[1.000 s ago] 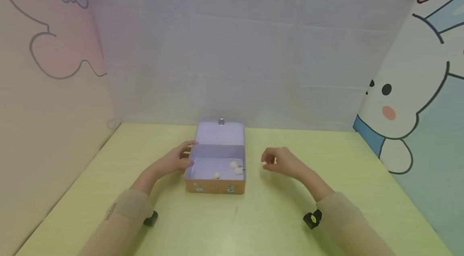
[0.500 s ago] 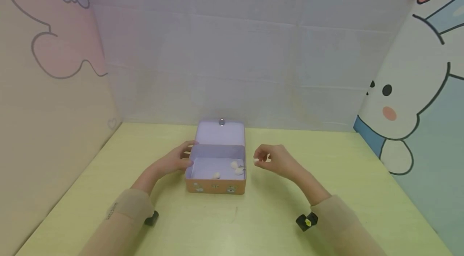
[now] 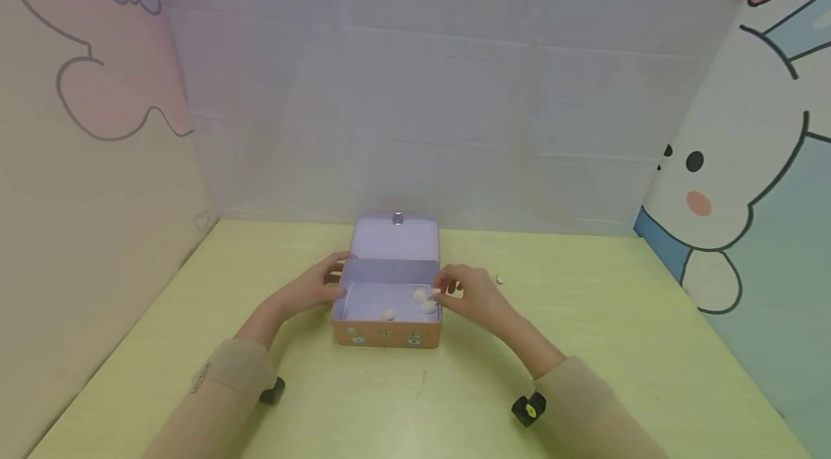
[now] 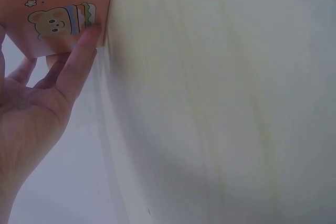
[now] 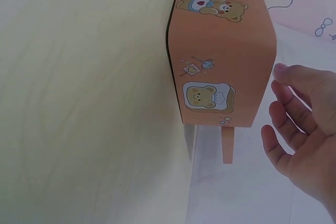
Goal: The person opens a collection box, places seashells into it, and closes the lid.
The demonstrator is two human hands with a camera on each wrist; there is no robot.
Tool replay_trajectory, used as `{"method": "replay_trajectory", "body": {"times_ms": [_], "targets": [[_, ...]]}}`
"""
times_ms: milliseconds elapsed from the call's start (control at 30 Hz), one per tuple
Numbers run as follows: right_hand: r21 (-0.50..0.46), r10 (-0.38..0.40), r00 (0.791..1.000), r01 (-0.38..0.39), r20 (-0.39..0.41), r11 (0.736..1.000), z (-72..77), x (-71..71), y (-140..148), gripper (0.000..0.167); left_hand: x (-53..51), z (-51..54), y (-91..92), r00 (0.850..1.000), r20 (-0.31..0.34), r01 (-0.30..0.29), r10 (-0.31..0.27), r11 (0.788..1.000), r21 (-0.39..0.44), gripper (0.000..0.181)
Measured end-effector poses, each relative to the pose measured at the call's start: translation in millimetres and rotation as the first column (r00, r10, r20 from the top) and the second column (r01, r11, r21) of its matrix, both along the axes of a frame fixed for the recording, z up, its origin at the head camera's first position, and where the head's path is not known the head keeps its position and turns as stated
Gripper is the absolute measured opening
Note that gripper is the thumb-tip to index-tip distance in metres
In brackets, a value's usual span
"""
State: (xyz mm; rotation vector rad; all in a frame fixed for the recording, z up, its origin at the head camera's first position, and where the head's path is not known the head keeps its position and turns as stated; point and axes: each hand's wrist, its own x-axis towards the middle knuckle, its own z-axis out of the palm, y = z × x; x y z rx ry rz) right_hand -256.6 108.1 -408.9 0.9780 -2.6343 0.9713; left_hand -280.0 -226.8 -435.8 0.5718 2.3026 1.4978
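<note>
An orange tin box point(image 3: 386, 334) with a lilac inside and printed bears stands on the table, its lid point(image 3: 394, 239) raised at the back. Several small white pieces point(image 3: 388, 315) lie inside it, most near its right wall. My left hand point(image 3: 311, 287) holds the box's left side, thumb at the rim; in the left wrist view its fingers point(image 4: 79, 59) lie against the outer wall. Over the right rim, my right hand point(image 3: 474, 294) pinches a small white piece point(image 3: 436, 292) of unclear kind. In the right wrist view the box point(image 5: 223, 51) hides that piece.
A small white piece point(image 3: 499, 279) lies on the yellow table point(image 3: 571, 293), right of and beyond my right hand. Behind the table rises a pale wall covering point(image 3: 428, 105). Walls with cartoon figures flank both sides, such as the rabbit point(image 3: 720, 177).
My right hand has moved left from the table to the box's right rim with the white piece in its fingers. Another white piece on the table shows now. My left hand has stayed put.
</note>
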Motion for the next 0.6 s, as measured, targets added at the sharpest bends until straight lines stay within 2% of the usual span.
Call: {"method": "replay_trajectory", "body": {"times_ms": [267,433,600], "targets": [[0.052,-0.005,1.000,0.004,0.013,0.999,-9.3,-4.0,-12.4,0.010,-0.8,0.1,-0.1,1.000,0.024,0.000,-0.001,1.000,0.010,0.070],[0.040,-0.008,1.000,0.008,-0.009,0.999,-9.5,-4.0,-16.0,0.010,-1.1,0.0,-1.2,1.000,0.025,0.003,-0.003,1.000,0.009,0.070],[0.024,0.001,1.000,-0.001,0.006,1.000,-8.0,-2.6,-16.3,0.017,-1.4,-0.3,-2.1,1.000,0.023,0.006,-0.006,1.000,0.014,0.072]]}}
